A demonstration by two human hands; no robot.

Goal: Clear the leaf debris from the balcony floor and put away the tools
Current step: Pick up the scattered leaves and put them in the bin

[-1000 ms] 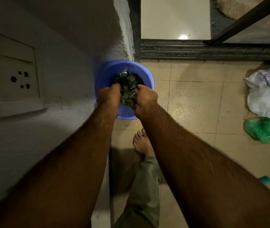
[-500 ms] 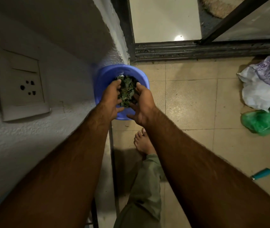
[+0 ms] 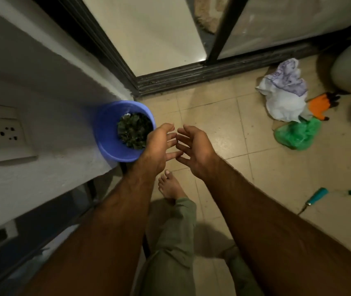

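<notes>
1. One blue bucket [image 3: 106, 135] stands on the floor by the wall, just left of the fingers [image 3: 170, 136]. It holds one dark heap of leaf debris [image 3: 135, 133].
2. Two teal-handled tools [image 3: 317, 196] lie on the floor tiles [image 3: 223, 129] well to the right of the fingers and nearer the person. Two plastic bags lie far right and beyond: one white-and-purple bag [image 3: 283, 90] and one green bag [image 3: 296, 135], with one orange glove [image 3: 319, 106] between them.
3. The second tool is cut off by the right edge. The left hand [image 3: 159, 146] covers part of the bucket's near rim. A pale round object at the top right is blurred and hard to make out.
4. Both arms reach forward. The left hand and right hand [image 3: 196, 148] face palm to palm with their fingertips almost meeting. The fingers are spread, loosely bent and released, and hold nothing.
5. One bare foot [image 3: 169, 186] stands below the hands.
</notes>
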